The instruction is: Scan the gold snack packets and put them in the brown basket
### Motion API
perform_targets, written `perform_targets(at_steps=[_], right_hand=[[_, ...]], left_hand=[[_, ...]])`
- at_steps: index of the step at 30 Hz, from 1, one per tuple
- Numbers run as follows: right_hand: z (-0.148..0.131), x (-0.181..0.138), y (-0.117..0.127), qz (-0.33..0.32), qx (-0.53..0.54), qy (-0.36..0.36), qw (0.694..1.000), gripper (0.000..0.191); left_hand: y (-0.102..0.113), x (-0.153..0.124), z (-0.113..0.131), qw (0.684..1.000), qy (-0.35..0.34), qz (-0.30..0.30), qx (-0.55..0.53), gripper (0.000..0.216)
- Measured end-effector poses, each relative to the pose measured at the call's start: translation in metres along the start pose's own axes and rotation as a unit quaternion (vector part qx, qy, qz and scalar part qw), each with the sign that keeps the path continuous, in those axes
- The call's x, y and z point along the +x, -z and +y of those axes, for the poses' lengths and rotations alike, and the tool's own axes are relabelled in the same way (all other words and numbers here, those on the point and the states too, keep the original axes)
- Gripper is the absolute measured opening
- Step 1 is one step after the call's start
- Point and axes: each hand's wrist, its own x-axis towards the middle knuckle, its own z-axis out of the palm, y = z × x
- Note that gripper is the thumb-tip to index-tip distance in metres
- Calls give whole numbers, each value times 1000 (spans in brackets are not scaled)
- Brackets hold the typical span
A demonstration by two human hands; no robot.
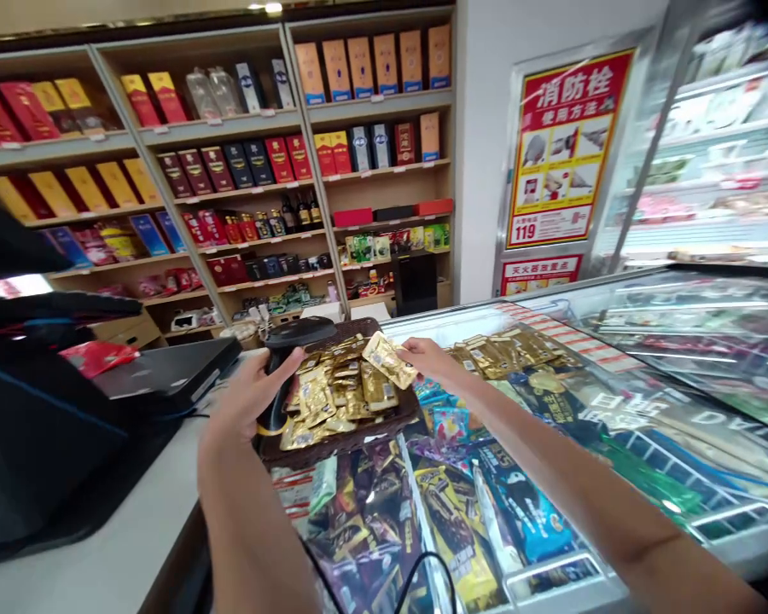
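Note:
My left hand [248, 394] is wrapped round a black handheld barcode scanner [300, 332], its head over the left rear of a dark brown woven basket [364, 440]. Shiny gold packets [346, 384] are heaped in the basket, which rests on the glass top of a chest freezer. Between the fingertips of my right hand [424, 355] is one gold packet [389, 359], raised over the basket's right side, its pale printed face turned up. A row of further gold packets [512, 353] lies on the glass to the right of the basket.
Under the freezer glass [422, 512] lie several bagged ice creams. A black cable [432, 558] loops at the front. On the left, a dark checkout machine [38, 409] stands on a white counter [128, 541]. Shelves [243, 124] of boxed goods line the back wall, and a red poster [569, 145] hangs right.

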Motion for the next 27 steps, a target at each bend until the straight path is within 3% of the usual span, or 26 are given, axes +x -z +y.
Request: perform_targets(at_steps=[4, 9, 17, 27], right_hand=[[3, -21, 71, 32, 26, -21, 999, 18], [-6, -34, 116, 51, 44, -34, 997, 18], [-1, -35, 136, 68, 23, -43, 997, 18], [6, -29, 136, 79, 20, -39, 996, 16]], left_hand=[[-28, 8, 9, 995, -26, -83, -50, 57], [-64, 5, 28, 990, -11, -140, -13, 60], [-99, 5, 37, 985, -36, -140, 93, 58], [-94, 3, 37, 986, -50, -120, 100, 57]])
